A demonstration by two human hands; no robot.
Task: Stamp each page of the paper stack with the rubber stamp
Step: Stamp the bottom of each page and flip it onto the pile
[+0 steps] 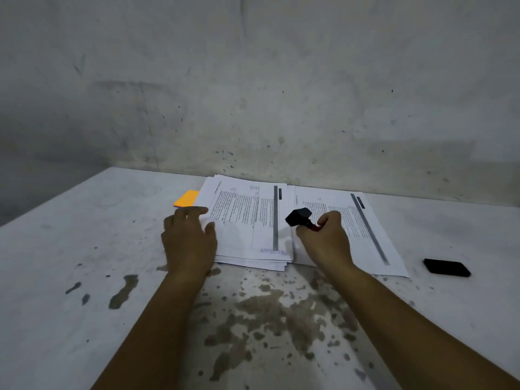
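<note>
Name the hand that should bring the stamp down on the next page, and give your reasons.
The right hand. It already grips the rubber stamp, lifted between the two piles. The left hand lies flat on the left paper stack, whose top page already shows a purple mark, so it is better placed for moving pages.

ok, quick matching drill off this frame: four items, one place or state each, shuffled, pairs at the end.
Items
1. black rubber stamp
2. orange sticky-note pad
3. flat black ink pad
4. purple stamp mark

Places
A. near corner of the left paper stack's top page
B. alone on the table, far right
C. held in the right hand, above the paper
D. partly tucked under the left stack's far left edge

Pairs: 1-C, 2-D, 3-B, 4-A
</note>
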